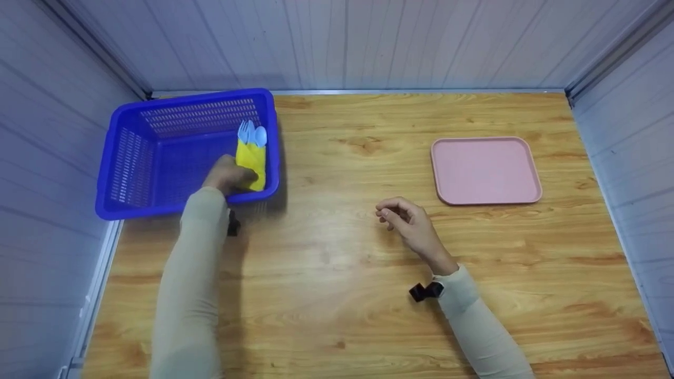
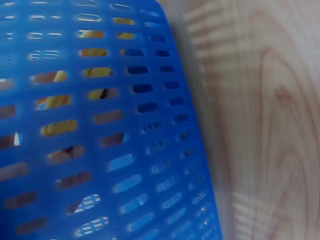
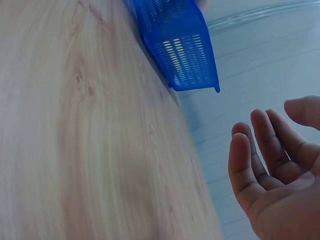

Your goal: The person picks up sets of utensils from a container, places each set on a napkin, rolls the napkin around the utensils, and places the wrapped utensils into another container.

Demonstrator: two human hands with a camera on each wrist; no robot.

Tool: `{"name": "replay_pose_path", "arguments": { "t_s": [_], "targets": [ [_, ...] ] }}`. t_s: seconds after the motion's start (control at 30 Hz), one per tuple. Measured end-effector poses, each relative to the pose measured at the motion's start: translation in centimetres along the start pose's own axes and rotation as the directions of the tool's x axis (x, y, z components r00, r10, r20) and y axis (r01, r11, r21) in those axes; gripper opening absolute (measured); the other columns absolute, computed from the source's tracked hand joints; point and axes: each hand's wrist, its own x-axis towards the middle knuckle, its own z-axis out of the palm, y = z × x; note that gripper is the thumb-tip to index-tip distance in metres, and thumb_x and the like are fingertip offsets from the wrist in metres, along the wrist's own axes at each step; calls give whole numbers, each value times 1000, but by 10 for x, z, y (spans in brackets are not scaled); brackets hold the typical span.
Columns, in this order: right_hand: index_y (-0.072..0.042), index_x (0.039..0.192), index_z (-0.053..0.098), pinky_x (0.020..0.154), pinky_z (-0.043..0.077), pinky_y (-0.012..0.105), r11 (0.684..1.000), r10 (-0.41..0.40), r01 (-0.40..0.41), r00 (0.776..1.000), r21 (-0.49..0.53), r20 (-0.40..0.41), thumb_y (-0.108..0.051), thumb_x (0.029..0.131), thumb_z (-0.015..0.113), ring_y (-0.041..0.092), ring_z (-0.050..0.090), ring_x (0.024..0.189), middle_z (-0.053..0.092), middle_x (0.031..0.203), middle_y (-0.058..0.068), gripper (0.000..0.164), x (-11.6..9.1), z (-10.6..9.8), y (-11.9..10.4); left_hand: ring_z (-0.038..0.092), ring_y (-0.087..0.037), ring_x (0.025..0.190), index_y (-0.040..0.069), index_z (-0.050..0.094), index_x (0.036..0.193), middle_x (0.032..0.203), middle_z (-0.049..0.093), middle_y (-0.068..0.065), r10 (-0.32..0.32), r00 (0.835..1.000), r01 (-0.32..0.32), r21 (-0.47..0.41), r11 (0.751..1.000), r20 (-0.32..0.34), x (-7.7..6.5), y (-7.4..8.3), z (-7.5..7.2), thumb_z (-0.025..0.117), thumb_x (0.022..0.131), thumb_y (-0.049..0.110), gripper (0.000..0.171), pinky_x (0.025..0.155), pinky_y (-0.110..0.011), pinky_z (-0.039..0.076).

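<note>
Inside the blue basket [image 1: 181,210], at its right end, my left hand [image 1: 227,175] grips a yellow cutlery pouch [image 1: 253,158] by its lower part. A light blue fork [image 1: 243,131] and spoon [image 1: 260,136] stick out of the pouch top, with another handle or blade between them. In the left wrist view the basket wall [image 2: 115,120] hides most of the hand, and bits of yellow show through its slots. My right hand [image 1: 413,223] hovers over the middle of the table, fingers loosely bent and holding nothing; the right wrist view shows its palm [image 3: 280,205] bare.
A pink tray [image 1: 487,171] lies on the wooden table [image 1: 337,316], right of and beyond my right hand. Pale panel walls [image 1: 368,47] enclose the table at the back and both sides. The basket stands near the back left corner.
</note>
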Motion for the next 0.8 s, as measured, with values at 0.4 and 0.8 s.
{"name": "replay_pose_path", "arguments": {
  "t_s": [0.4,0.8],
  "targets": [
    [14,116,62,76,54,30,998,53,-51,998,-46,28,0,101,55,54,56,100,63,108,29,21,-3,9,-8,49,-29,102,-6,45,130,114,49,-14,-3,1000,2,73,997,11,11,-2,6,67,90,9,48,91,-41,47],
    [14,114,62,76,55,31,998,46,-44,998,-52,34,0,101,56,47,59,96,61,108,36,21,-4,13,-10,42,-49,124,-14,29,143,133,39,-35,66,984,7,405,914,-167,0,4,13,69,88,23,78,105,-60,37]
  ]
}}
